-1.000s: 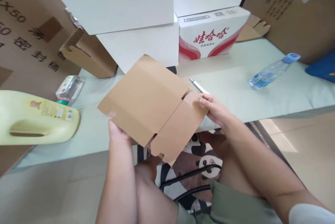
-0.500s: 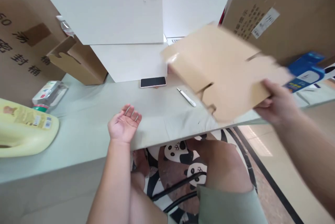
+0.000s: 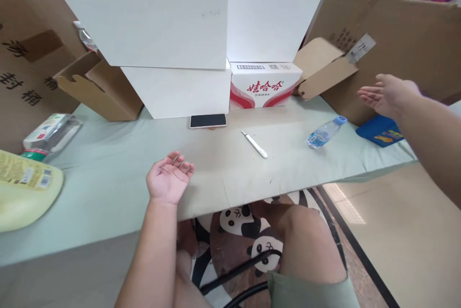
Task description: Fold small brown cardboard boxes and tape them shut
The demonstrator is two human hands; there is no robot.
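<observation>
Head view shows the right hand (image 3: 389, 94) wide, fingers stretched toward the brown cardboard piece (image 3: 329, 77) but apart from it. That piece sits at the back of the desk (image 3: 118, 193), beside the red-and-white box (image 3: 264, 88) and before a large carton (image 3: 403, 44). The left hand (image 3: 168, 177) is palm up, fingers loosely curled around nothing; a slim white tool (image 3: 254, 144) lies between the hands.
</observation>
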